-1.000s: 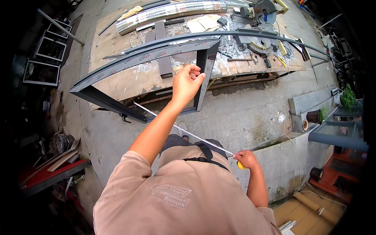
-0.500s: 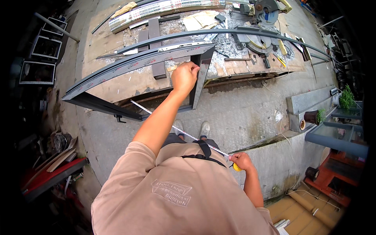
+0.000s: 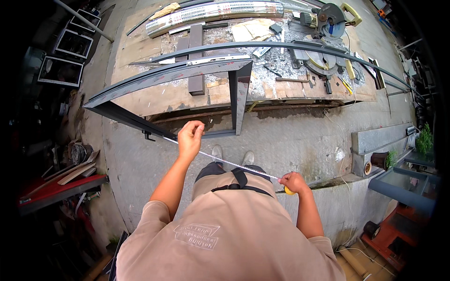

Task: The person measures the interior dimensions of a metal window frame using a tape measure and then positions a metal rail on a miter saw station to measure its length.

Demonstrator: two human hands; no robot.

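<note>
My right hand (image 3: pixel 294 181) is closed around a tape measure (image 3: pixel 290 190), whose yellow case shows below the fingers. Its pale blade (image 3: pixel 229 162) runs out up and left, past my waist, toward the lower bar of a dark grey metal frame (image 3: pixel 240 105). That frame leans against the near edge of a workbench. In front of its opening, my left hand (image 3: pixel 190 139) is raised with fingers curled together; whether anything small is pinched in them is hidden. The blade passes behind this hand, and I cannot tell whether they touch. A small black handle (image 3: pixel 148 136) sticks out from the frame's lower bar.
The littered workbench (image 3: pixel 281 91) carries a miter saw (image 3: pixel 328 28), a long grey bar (image 3: pixel 211 45), wrapped profiles (image 3: pixel 211 16) and a dark block (image 3: pixel 196 77). A concrete ledge (image 3: pixel 379 145) with potted plants stands right. Wood strips (image 3: pixel 77 175) lie left, and a cable (image 3: pixel 344 161) crosses the ground.
My left hand has moved away from the frame's right upright, down and toward me, near the tape blade. My right hand still grips the tape measure, and the view has shifted slightly.
</note>
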